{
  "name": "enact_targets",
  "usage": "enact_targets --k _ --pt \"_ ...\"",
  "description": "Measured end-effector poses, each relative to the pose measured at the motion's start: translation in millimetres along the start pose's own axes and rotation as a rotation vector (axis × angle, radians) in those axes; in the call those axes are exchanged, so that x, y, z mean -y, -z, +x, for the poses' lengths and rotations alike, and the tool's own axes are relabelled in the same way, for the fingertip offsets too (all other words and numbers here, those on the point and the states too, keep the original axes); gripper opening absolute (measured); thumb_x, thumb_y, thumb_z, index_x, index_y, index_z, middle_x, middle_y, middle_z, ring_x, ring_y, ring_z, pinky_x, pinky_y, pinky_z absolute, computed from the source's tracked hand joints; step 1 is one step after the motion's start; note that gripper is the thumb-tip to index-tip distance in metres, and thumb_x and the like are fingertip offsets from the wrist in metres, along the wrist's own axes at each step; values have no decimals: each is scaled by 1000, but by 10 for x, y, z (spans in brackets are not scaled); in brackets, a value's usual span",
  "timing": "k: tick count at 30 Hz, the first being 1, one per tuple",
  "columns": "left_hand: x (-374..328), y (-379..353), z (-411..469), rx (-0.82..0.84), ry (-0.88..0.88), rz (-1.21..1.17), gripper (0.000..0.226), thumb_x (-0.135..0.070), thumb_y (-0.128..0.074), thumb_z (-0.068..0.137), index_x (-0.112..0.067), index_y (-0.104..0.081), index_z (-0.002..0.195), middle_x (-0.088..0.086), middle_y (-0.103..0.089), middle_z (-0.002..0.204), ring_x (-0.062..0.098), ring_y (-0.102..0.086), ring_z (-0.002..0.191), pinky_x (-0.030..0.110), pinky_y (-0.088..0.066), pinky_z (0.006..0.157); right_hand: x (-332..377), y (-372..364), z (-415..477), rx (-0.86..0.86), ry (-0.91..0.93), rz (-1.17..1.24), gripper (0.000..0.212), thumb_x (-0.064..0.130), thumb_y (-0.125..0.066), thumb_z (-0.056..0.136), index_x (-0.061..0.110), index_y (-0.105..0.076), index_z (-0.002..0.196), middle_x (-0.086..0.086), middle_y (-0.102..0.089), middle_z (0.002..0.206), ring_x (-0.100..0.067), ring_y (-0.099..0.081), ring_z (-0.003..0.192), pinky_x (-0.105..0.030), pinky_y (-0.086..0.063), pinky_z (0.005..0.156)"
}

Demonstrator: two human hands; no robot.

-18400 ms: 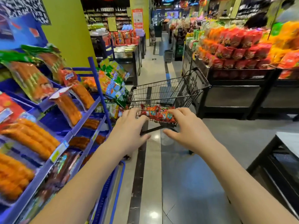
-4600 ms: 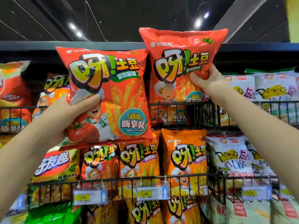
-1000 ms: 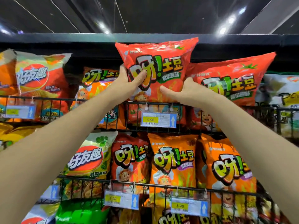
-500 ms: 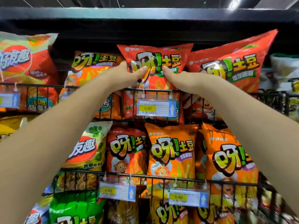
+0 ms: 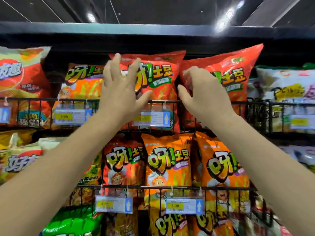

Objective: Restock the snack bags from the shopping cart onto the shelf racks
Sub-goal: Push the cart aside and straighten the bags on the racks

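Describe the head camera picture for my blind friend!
Two hands reach up to the top wire rack: the left hand spread open on the middle red snack bag, the right hand loosely curled at the tilted red bag beside it. Orange bags sit below.

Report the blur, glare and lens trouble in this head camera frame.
Head view: motion blur smears the fingertips of the left hand and right hand; ceiling spotlights flare white; sheen streaks the tilted glossy red snack bag; the clear plastic price tag below the hands is soft, its price barely legible; orange bags in the lower right corner smear out.
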State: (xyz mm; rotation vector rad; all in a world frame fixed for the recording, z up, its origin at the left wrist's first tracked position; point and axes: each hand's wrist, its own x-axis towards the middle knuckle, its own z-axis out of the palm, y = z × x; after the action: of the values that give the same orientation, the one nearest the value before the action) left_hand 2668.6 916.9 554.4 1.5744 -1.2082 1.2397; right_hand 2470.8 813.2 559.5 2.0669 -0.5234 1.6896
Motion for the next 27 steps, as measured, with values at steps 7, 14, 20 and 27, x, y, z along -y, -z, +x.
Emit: enact_targets --k 7,14,20,27 --pt "-333 -60 220 293 98 -5 84 -73 -55 90 -52 -13 160 9 15 171 43 17 155 68 -9 123 -495 194 139 222 -250 -467 95 80 -54 84 31 -27 160 -18 -8 171 -41 -3 157 -62 -3 124" --pt "-362 -168 449 432 160 48 99 -87 -56 77 -50 -15 160 13 5 170 45 8 155 69 -16 120 -913 282 270 342 -408 -133 107 83 -58 80 26 -22 163 -16 -21 166 -36 -11 155 -58 -25 121" --pt "-404 -256 551 464 172 56 104 -83 -64 74 -50 -16 160 18 1 170 45 6 155 66 -19 119 -1210 195 461 390 -435 -1 92 75 -54 79 27 -38 157 -19 -43 155 -37 -37 146 -42 -34 116" --pt "-369 -312 560 506 184 62 102 -87 -55 75 -53 -10 160 16 3 171 46 6 156 66 -13 123 -1176 125 385 448 -337 -211 90 79 -39 91 26 -24 162 -17 -34 163 -39 -32 149 -55 -26 119"
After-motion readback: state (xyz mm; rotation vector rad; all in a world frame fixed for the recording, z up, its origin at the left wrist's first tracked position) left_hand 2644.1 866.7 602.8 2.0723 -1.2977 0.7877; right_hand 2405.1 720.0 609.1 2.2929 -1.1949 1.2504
